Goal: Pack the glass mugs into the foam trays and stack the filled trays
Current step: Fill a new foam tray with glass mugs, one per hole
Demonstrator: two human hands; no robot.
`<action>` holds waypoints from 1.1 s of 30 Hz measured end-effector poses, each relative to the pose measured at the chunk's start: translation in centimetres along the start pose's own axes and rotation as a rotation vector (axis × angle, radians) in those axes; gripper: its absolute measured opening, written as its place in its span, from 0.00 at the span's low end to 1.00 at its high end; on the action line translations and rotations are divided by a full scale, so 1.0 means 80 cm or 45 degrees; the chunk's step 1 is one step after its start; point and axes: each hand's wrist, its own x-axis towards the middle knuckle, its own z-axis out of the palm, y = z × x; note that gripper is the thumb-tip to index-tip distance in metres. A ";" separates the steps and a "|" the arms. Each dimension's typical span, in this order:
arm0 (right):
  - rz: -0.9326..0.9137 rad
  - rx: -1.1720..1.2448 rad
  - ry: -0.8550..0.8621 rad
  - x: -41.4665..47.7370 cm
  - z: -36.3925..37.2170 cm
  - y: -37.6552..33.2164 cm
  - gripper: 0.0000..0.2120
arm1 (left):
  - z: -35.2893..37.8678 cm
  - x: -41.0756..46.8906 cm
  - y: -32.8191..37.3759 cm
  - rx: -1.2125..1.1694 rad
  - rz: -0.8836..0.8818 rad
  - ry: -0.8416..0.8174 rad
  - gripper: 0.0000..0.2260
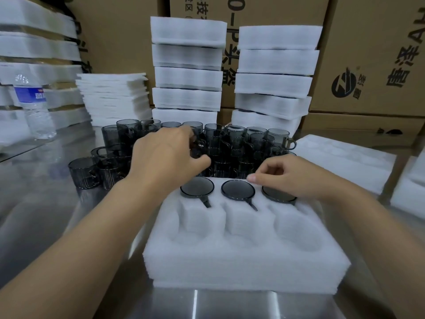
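Cardboard boxes behind glass mugs: rotated print "0-P".

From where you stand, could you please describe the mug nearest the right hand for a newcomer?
Find the white foam tray nearest the camera. Its far row holds three dark glass mugs; take the rightmost mug. Unlike the other two, it is partly covered by the right hand.

A brushed stainless-steel table fills the foreground, its surface catching soft streaks of overhead light. Behind it, brown cardboard cartons printed with black Chinese characters and a round logo stand stacked like a wall. A clear plastic water bottle with a blue label stands upright at the table's far left.
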 end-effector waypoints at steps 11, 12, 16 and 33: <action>-0.013 0.800 0.243 0.011 0.030 -0.030 0.15 | 0.020 -0.021 0.021 -0.312 0.450 0.100 0.18; -0.003 0.854 0.231 0.011 0.035 -0.033 0.14 | 0.022 -0.021 0.020 -0.327 0.482 0.070 0.18; 0.075 1.061 0.223 0.010 0.041 -0.038 0.11 | 0.031 -0.020 0.018 -0.411 0.493 0.003 0.18; 0.069 1.446 0.280 0.012 0.036 -0.038 0.17 | 0.039 -0.016 0.014 -0.667 0.333 -0.133 0.50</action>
